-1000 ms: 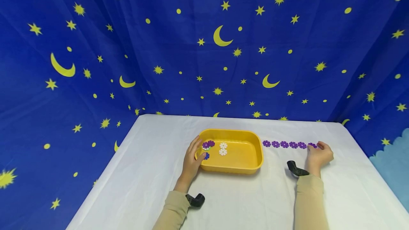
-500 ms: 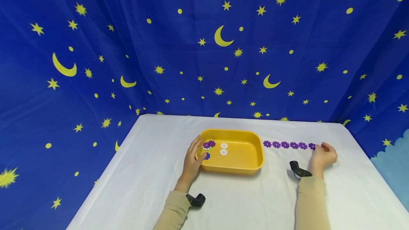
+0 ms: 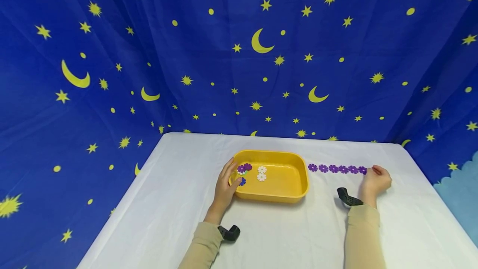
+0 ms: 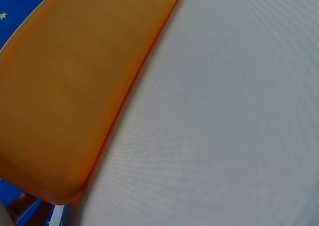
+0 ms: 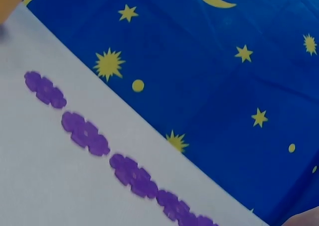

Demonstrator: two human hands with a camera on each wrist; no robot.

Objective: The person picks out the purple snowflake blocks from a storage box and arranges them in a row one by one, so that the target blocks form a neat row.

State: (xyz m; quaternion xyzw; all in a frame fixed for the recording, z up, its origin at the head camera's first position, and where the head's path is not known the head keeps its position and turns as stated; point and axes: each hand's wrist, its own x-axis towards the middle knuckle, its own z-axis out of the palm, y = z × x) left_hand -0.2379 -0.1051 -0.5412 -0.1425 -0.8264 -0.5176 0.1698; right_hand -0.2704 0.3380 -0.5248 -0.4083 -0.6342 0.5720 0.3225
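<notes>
Left hand [image 3: 223, 186] touches a yellow tray [image 3: 285, 182] holding flower-shaped discs [image 3: 261, 177].

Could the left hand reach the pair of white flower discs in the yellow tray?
Probably yes: the left hand holds the yellow tray at its left end, and the white flower discs lie uncovered nearby.

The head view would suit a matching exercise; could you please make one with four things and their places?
1. Left hand
2. Right hand
3. Row of purple flower pieces
4. Pair of white flower pieces

A. Lying inside the yellow tray
B. At the row's right end
C. Laid out on the white cloth
D. At the tray's left side

Pairs: 1-D; 2-B; 3-C; 4-A
</notes>
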